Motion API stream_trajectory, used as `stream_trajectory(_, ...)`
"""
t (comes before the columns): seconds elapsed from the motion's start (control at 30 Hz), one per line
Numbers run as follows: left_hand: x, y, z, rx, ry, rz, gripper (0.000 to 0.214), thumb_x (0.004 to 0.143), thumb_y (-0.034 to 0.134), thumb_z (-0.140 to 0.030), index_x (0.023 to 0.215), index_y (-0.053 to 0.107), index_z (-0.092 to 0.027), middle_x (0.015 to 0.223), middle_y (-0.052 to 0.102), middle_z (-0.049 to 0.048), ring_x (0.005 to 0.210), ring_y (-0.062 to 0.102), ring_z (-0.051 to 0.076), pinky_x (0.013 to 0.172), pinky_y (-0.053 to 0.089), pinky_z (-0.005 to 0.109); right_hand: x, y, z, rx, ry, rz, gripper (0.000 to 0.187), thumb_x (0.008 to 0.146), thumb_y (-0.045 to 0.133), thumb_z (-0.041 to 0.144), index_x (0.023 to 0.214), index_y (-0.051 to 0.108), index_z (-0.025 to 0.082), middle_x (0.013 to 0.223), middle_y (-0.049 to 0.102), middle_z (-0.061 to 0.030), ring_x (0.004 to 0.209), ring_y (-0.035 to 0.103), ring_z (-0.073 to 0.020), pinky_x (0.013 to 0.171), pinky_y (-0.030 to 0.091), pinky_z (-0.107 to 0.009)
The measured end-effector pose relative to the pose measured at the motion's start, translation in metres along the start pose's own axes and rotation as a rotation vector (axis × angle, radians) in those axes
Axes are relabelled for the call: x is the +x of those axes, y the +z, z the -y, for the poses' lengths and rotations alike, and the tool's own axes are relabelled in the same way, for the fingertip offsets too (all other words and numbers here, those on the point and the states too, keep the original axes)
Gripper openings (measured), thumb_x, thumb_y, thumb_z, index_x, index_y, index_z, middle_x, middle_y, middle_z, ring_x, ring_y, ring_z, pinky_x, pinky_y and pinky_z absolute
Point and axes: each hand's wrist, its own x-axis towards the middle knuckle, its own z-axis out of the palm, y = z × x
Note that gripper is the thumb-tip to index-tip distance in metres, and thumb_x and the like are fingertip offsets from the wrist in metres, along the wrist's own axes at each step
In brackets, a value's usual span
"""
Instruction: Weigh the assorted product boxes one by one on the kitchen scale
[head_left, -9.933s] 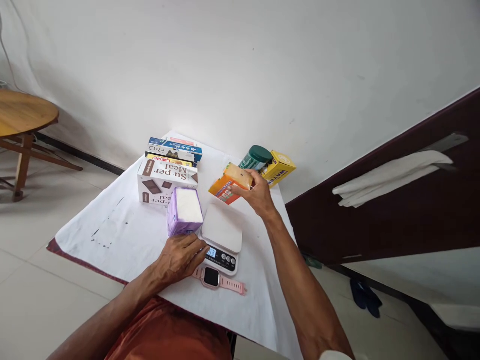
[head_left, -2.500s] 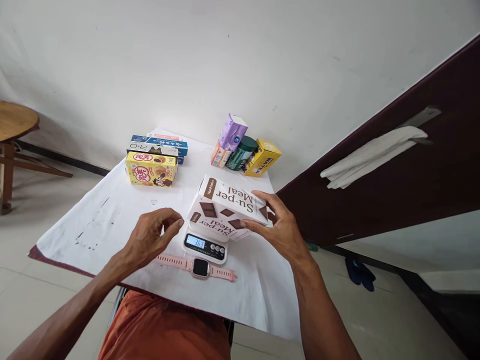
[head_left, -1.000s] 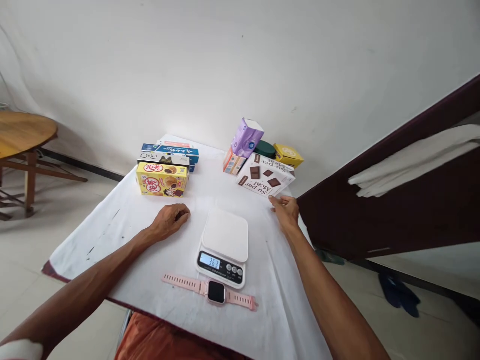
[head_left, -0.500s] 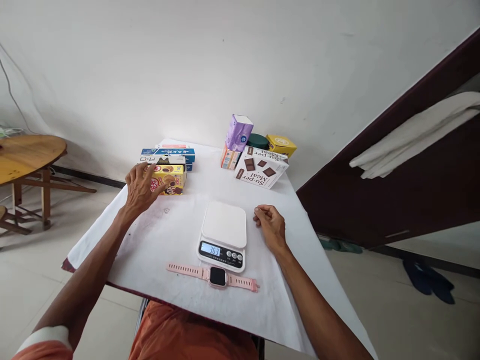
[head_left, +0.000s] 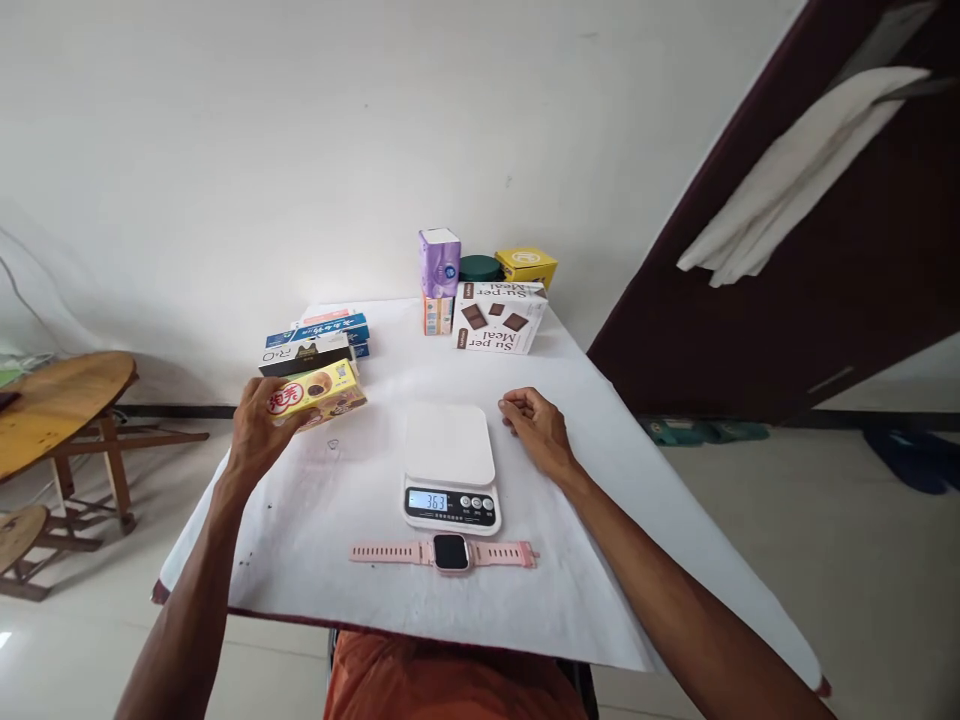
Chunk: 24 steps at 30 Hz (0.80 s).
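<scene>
My left hand (head_left: pixel 255 430) grips a yellow snack box (head_left: pixel 321 391) and holds it just above the white table (head_left: pixel 315 520), left of the white kitchen scale (head_left: pixel 450 462). The scale's platform is bare and its display reads 363. Loosely curled, my right hand (head_left: pixel 534 428) rests on the table just right of the scale and holds nothing. A pink smartwatch (head_left: pixel 448 552) lies flat in front of the scale.
At the back right stand a Su-per Meal box (head_left: pixel 496 318), a purple tissue pack (head_left: pixel 439 262), a green-lidded jar (head_left: pixel 480 268) and a yellow box (head_left: pixel 528 266). Flat boxes (head_left: pixel 315 342) are stacked at the back left. A round wooden table (head_left: pixel 52 400) is at left, a dark door (head_left: pixel 825 260) at right.
The Su-per Meal box went from the scale to the back right. My left hand reached to the yellow snack box, closed on it and lifted it toward the scale. My right hand drew back beside the scale.
</scene>
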Motion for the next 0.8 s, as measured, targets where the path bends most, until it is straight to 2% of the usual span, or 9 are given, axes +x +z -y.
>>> stream_trajectory(0.07, -0.003, -0.010, -0.020, -0.071, 0.010, -0.030, 0.036, 0.082, 0.078, -0.043, 0.109, 0.067, -0.022, 0.103, 0.066, 0.0044, 0.089, 0.063, 0.022, 0.080, 0.052, 0.035, 0.000, -0.001, 0.003, 0.006, 0.000, 0.009, 0.037, 0.081, 0.071, 0.057, 0.093, 0.065, 0.022, 0.087, 0.071, -0.0047, 0.073, 0.067, -0.0189, 0.060, 0.053, -0.032)
stream_trajectory(0.17, -0.005, -0.015, -0.061, -0.143, 0.127, 0.005, 0.038, 0.083, 0.080, -0.049, 0.107, 0.067, -0.023, 0.099, 0.068, 0.0023, 0.086, 0.064, 0.021, 0.077, 0.052, 0.032, 0.001, -0.002, 0.005, 0.014, -0.001, 0.015, 0.034, 0.083, 0.068, 0.054, 0.093, 0.065, 0.022, 0.086, 0.070, -0.0040, 0.072, 0.066, -0.0182, 0.060, 0.052, -0.031)
stream_trajectory(0.27, -0.008, -0.002, -0.102, -0.228, 0.261, 0.109, 0.038, 0.084, 0.082, -0.051, 0.104, 0.068, -0.022, 0.095, 0.069, 0.0016, 0.083, 0.065, 0.020, 0.073, 0.052, 0.031, 0.002, -0.002, 0.004, 0.021, -0.006, 0.012, 0.030, 0.084, 0.066, 0.051, 0.091, 0.064, 0.022, 0.081, 0.068, -0.0021, 0.071, 0.065, -0.0173, 0.060, 0.052, -0.029)
stream_trajectory(0.37, -0.011, 0.023, -0.129, -0.285, 0.336, 0.206, 0.039, 0.084, 0.084, -0.053, 0.103, 0.069, -0.022, 0.092, 0.068, 0.0015, 0.079, 0.065, 0.018, 0.070, 0.052, 0.030, 0.004, -0.001, 0.003, 0.037, -0.011, 0.016, 0.026, 0.084, 0.063, 0.048, 0.089, 0.063, 0.022, 0.077, 0.066, -0.0005, 0.068, 0.064, -0.0161, 0.060, 0.052, -0.028)
stream_trajectory(0.47, -0.011, 0.043, -0.139, -0.282, 0.347, 0.235, 0.040, 0.083, 0.085, -0.053, 0.102, 0.069, -0.022, 0.092, 0.068, 0.0019, 0.078, 0.064, 0.018, 0.070, 0.053, 0.031, 0.007, -0.002, 0.002, 0.058, -0.010, 0.019, 0.024, 0.083, 0.064, 0.045, 0.089, 0.062, 0.022, 0.078, 0.066, -0.0003, 0.067, 0.063, -0.0153, 0.060, 0.052, -0.028)
stream_trajectory(0.53, -0.009, 0.049, -0.138, -0.268, 0.336, 0.253, 0.041, 0.084, 0.084, -0.054, 0.104, 0.069, -0.022, 0.094, 0.068, 0.0023, 0.079, 0.065, 0.019, 0.071, 0.054, 0.032, 0.008, -0.002, 0.001, 0.064, -0.016, 0.022, 0.023, 0.084, 0.065, 0.044, 0.089, 0.063, 0.022, 0.079, 0.067, -0.0004, 0.067, 0.064, -0.0151, 0.060, 0.052, -0.027)
stream_trajectory(0.6, -0.006, 0.049, -0.137, -0.262, 0.337, 0.279, 0.044, 0.085, 0.084, -0.055, 0.110, 0.069, -0.022, 0.099, 0.070, 0.0035, 0.084, 0.068, 0.021, 0.075, 0.055, 0.034, 0.008, -0.003, 0.002, 0.065, -0.021, 0.028, 0.022, 0.085, 0.065, 0.043, 0.089, 0.063, 0.022, 0.078, 0.067, -0.0004, 0.066, 0.064, -0.0148, 0.061, 0.052, -0.027)
stream_trajectory(0.73, -0.002, 0.039, -0.135, -0.285, 0.358, 0.306, 0.067, 0.081, 0.086, -0.058, 0.134, 0.062, -0.025, 0.125, 0.070, 0.0084, 0.111, 0.070, 0.027, 0.094, 0.059, 0.042, 0.009, -0.004, 0.003, 0.073, -0.035, 0.039, 0.018, 0.086, 0.064, 0.039, 0.088, 0.062, 0.021, 0.077, 0.066, 0.0003, 0.065, 0.062, -0.0141, 0.062, 0.052, -0.027)
stream_trajectory(0.8, -0.001, 0.034, -0.133, -0.292, 0.360, 0.312, 0.071, 0.081, 0.086, -0.060, 0.138, 0.061, -0.026, 0.129, 0.068, 0.0096, 0.117, 0.069, 0.029, 0.098, 0.059, 0.044, 0.009, -0.004, 0.004, 0.080, -0.040, 0.035, 0.017, 0.086, 0.064, 0.038, 0.087, 0.062, 0.021, 0.076, 0.065, 0.0006, 0.065, 0.061, -0.0139, 0.061, 0.051, -0.026)
